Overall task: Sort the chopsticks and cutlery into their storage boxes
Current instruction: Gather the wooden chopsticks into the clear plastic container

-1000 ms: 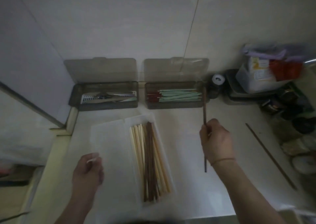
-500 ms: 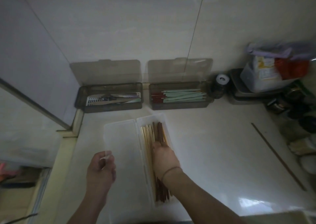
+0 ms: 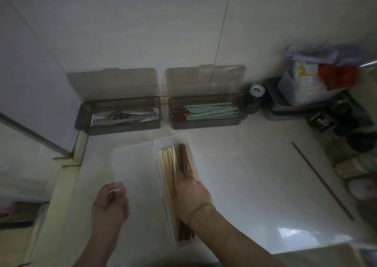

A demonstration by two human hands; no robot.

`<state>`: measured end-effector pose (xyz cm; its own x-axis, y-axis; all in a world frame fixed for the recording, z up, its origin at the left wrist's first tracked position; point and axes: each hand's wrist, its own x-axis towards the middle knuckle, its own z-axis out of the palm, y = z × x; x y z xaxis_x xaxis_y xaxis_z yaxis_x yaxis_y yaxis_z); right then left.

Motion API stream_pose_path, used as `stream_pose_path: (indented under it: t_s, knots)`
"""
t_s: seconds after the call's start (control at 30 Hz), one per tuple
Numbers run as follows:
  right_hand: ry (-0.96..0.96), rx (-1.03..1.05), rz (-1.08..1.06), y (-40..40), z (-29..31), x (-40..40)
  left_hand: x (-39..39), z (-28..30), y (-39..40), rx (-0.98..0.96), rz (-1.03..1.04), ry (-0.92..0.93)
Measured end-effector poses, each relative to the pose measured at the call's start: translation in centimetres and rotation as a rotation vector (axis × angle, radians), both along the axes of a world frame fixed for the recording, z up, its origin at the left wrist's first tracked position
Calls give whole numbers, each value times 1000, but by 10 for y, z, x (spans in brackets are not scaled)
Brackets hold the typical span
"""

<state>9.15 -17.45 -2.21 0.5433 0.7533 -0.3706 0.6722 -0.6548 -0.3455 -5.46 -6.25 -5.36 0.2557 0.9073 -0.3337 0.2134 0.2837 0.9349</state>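
Now right hand (image 3: 191,193) rests on chopsticks (image 3: 173,164) in clear box (image 3: 189,144).

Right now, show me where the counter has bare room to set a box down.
The widest bare patch lies between the white box and the loose chopstick, in front of the right smoky box. A narrow strip runs between the two smoky boxes and the white box. The right edge, by the jars, is crowded.

Left hand (image 3: 109,202) hovers with fingers curled, thumb and forefinger pinching something thin; right hand (image 3: 191,193) reaches forward, palm down, fingers lowered and hidden beneath it; a thin band circles the right wrist.
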Motion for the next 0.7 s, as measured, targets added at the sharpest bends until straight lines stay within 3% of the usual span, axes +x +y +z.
stream_pose_path:
  t_s: [0.1, 0.17, 0.27, 0.4, 0.53, 0.7]
  knots:
    - [-154, 438, -192, -39, 9, 31, 0, -2, 1, 14, -5, 15]
    - [-278, 551, -473, -79, -2, 83, 2, -3, 3, 17, -10, 26]
    - [-360, 250, -809, -152, -33, 171, 5, -4, 5, 32, -38, 26]
    - [-359, -94, -947, -218, -62, 227, 5, -4, 8, 27, -64, 22]
    - [-324, -167, -1005, -232, -68, 228, 9, -11, 19, -155, -92, 37]
    - [-339, -228, -1089, -224, -54, 216, 14, -5, 17, -126, -108, 40]
